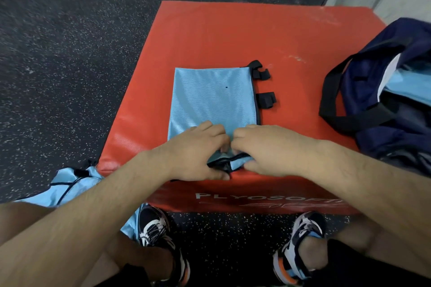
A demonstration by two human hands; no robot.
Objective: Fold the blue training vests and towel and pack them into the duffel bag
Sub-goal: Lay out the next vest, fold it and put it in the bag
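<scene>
Fingers [211,126] pinching the blue vest's [212,95] hem.
We've seemingly packed one (duffel bag [396,37], right of plyo box [221,35]); another vest [70,184] waits left.

- Folded vest [212,95]: light blue, fine woven sheen, black edging; strap tabs [265,100] black.
- Plyo box [233,37]: red-orange, white lettering on the front face.
- Duffel bag [396,37]: navy; handles [328,91] black; light blue and white cloth inside.
- Floor [58,53]: black, white-flecked.
- Second vest [67,186]: light blue, dark trim.
- Trainers [154,228]: black, white, blue, orange.

Shiny mesh vest [213,95], glossy vinyl box [233,37]
</scene>
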